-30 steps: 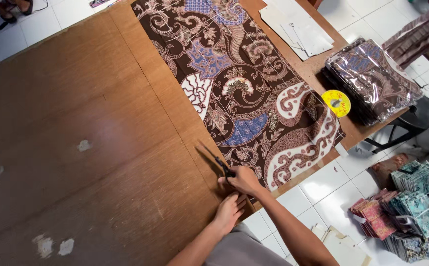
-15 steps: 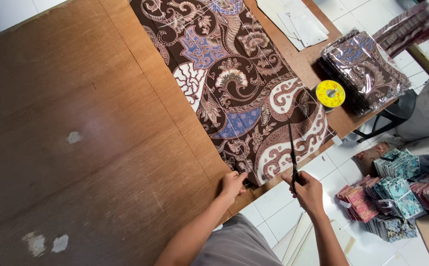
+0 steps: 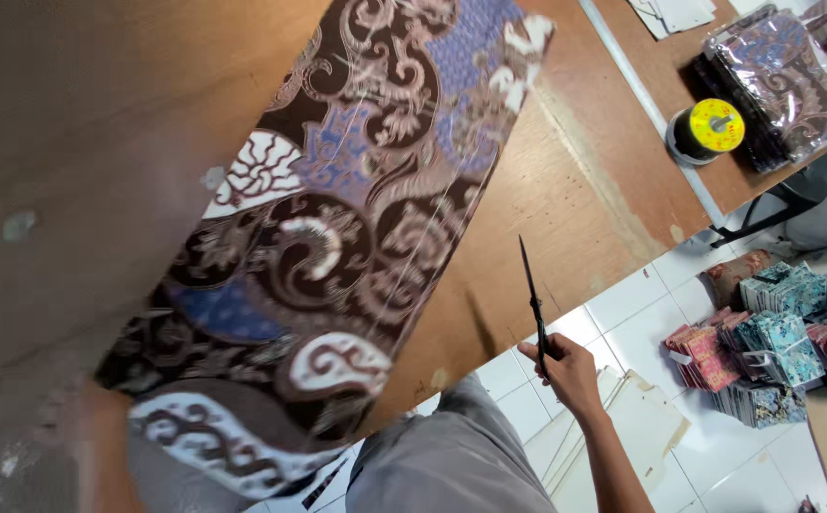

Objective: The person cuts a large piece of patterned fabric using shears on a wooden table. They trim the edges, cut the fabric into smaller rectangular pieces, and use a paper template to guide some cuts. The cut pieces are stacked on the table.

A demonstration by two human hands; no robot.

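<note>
Batik cloth [image 3: 338, 247] now lifted, hiding left hand.

The patterned cloth [image 3: 338, 247] is dark brown with tan scrolls, blue patches and white shell-like motifs. The scissors [image 3: 533, 304] are black. The table [image 3: 584, 190] is reddish-brown wood. The spool [image 3: 708, 131] is black with a yellow top. The floor tiles [image 3: 651, 323] are white.

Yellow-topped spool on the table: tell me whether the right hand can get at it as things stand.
Probably yes, though not empty-handed: the right hand grips scissors, and only bare wooden table lies between it and the spool.
</note>
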